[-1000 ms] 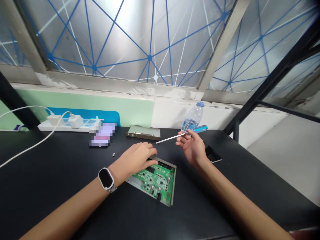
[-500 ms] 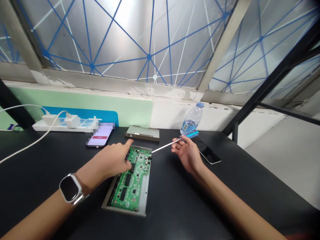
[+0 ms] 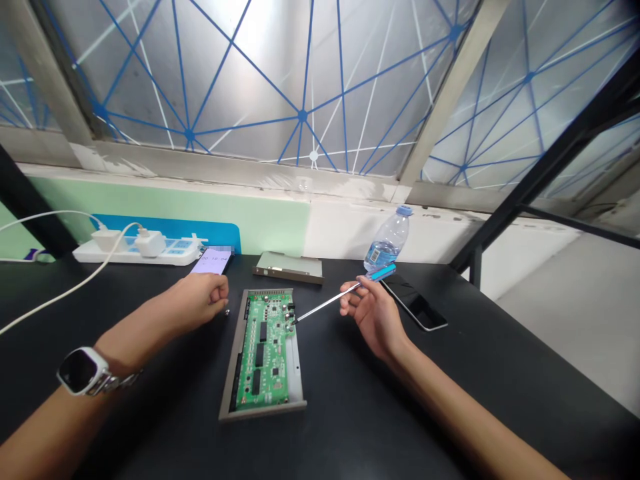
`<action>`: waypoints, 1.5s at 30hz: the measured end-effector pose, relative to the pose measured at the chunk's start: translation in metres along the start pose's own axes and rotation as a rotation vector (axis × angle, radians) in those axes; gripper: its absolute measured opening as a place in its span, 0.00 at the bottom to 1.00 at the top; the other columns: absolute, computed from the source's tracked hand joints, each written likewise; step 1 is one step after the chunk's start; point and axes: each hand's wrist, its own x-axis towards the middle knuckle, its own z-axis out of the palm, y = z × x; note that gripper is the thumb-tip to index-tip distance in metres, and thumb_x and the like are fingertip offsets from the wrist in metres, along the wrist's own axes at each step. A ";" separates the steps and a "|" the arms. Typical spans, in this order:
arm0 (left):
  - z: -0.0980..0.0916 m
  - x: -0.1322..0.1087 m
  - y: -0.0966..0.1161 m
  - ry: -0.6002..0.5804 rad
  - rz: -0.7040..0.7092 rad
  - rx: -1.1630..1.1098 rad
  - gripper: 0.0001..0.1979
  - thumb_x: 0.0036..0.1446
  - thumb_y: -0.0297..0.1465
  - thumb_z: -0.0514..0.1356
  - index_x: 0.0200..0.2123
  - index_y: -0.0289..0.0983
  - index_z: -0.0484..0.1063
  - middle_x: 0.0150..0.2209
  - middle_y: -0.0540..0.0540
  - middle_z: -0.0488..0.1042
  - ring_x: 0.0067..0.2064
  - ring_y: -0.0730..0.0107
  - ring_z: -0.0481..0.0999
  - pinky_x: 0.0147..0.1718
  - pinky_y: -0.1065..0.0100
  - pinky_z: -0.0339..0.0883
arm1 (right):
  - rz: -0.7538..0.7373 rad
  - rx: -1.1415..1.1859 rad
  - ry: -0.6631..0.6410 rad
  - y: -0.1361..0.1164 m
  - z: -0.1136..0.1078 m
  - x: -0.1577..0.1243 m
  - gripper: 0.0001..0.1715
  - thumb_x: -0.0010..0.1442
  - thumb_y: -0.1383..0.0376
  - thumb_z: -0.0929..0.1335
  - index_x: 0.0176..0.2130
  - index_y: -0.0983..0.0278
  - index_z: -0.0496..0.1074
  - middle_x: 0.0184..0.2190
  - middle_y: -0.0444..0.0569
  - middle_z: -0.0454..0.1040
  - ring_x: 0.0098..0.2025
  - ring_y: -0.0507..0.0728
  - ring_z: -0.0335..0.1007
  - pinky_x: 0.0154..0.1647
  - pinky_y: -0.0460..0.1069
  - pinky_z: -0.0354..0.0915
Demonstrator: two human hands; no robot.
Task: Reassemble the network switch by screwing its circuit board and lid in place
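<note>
My right hand [image 3: 374,310] holds a screwdriver [image 3: 327,305] with a blue handle, its fingers loosely curled around it. The shaft slants down to the left, and its tip reaches the right edge of a green circuit board [image 3: 270,363]. The board sits in a shallow metal tray [image 3: 230,387] on the black table. Left of the board, my left hand [image 3: 200,297] is closed, thumb and fingers curled together; whatever they may hold is hidden. Close below those fingertips is a small shiny metal piece [image 3: 227,312], apparently a screw. A watch [image 3: 83,371] is on the left wrist.
Behind the board lies a flat metal cover [image 3: 290,267]. A lit phone [image 3: 214,260] is partly behind my left hand, near a white power strip [image 3: 187,252] with cables. On the right are a water bottle [image 3: 387,243] and a dark phone [image 3: 417,303].
My left hand has left the board and moved left, its fingers now curled. The screwdriver tip has shifted nearer me along the board's right edge. The tray has turned slightly and sits more upright in view.
</note>
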 end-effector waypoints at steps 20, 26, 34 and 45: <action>0.016 0.008 -0.006 -0.097 -0.027 -0.072 0.06 0.51 0.33 0.57 0.26 0.38 0.71 0.25 0.47 0.75 0.28 0.66 0.73 0.28 0.69 0.61 | -0.027 -0.067 -0.033 0.015 0.001 -0.005 0.25 0.50 0.65 0.76 0.39 0.59 0.59 0.28 0.43 0.76 0.24 0.53 0.69 0.23 0.47 0.67; 0.019 0.009 -0.011 -0.106 -0.016 -0.085 0.05 0.51 0.32 0.57 0.25 0.39 0.69 0.24 0.47 0.75 0.28 0.64 0.73 0.27 0.68 0.60 | -0.009 -0.075 -0.034 0.016 0.001 -0.007 0.25 0.50 0.66 0.76 0.39 0.59 0.59 0.27 0.43 0.76 0.24 0.53 0.70 0.23 0.47 0.67; 0.008 -0.007 0.036 0.228 0.152 -0.319 0.10 0.66 0.38 0.46 0.34 0.41 0.59 0.28 0.50 0.65 0.31 0.64 0.68 0.31 0.65 0.60 | 0.006 -0.065 -0.047 0.014 0.002 -0.007 0.24 0.49 0.65 0.78 0.36 0.61 0.61 0.29 0.45 0.78 0.26 0.54 0.73 0.28 0.50 0.72; 0.046 -0.014 0.076 0.241 0.074 -0.552 0.16 0.70 0.40 0.41 0.43 0.43 0.65 0.45 0.46 0.70 0.51 0.59 0.68 0.55 0.54 0.58 | 0.035 0.098 0.046 0.011 0.004 -0.009 0.17 0.48 0.67 0.77 0.33 0.62 0.67 0.30 0.49 0.81 0.29 0.56 0.78 0.37 0.52 0.75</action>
